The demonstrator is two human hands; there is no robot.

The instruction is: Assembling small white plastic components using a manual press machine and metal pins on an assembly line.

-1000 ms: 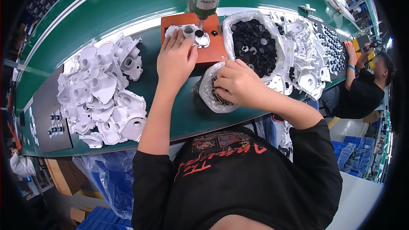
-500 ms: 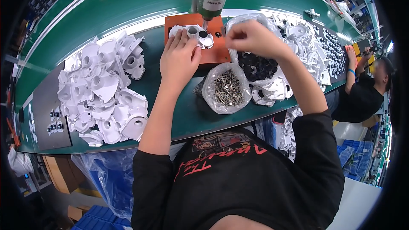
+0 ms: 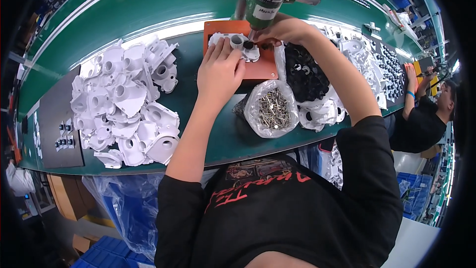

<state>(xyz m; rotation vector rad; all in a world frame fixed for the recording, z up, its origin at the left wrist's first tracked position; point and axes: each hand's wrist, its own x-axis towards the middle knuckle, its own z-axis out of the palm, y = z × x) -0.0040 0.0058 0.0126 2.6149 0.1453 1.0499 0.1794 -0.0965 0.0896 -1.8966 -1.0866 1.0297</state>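
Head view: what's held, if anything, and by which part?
Left hand lies on the white plastic housing, near left side, grip unclear. Right hand: cannot be told.

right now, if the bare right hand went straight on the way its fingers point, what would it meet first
Probably the small round black piece on the white plastic housing: the right hand points left toward it. The slim silver metal tip of the green machine may come first; depth is unclear.

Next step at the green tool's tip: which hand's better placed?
Right hand, probably: it's beside the green tool's tip, while the left hand lies over the white part on the orange block.
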